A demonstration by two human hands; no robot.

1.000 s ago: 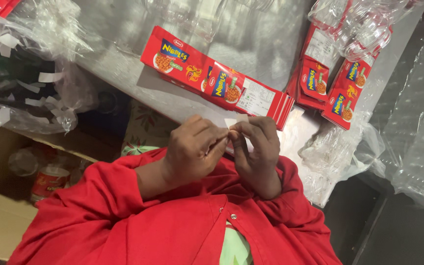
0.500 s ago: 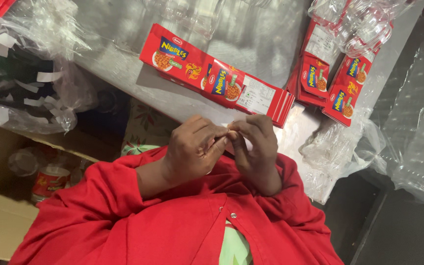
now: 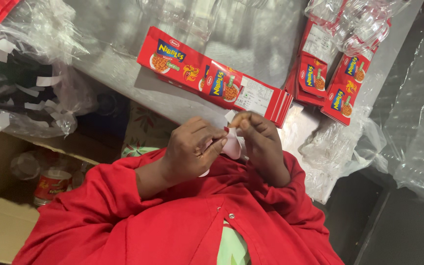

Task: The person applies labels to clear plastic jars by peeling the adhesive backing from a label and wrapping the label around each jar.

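Observation:
My left hand (image 3: 190,149) and my right hand (image 3: 261,140) are held together in front of my chest, both in red sleeves. The fingertips of both pinch a small pale, pinkish-white strip (image 3: 232,145), which hangs between them. What kind of strip it is I cannot tell. Just beyond my hands a stack of flat red printed cartons (image 3: 212,78) lies on the grey metal table (image 3: 123,78).
More flat red cartons (image 3: 330,83) lie at the right under clear plastic wrap (image 3: 364,29). A clear bag with white paper scraps (image 3: 20,93) sits at the left. Below it a cardboard box (image 3: 1,225) holds a red-labelled container (image 3: 50,184). Crumpled clear plastic (image 3: 418,127) hangs at the right.
My hands stayed in place at my chest, but the fingers have worked apart a little, and the pale strip now shows more plainly between them.

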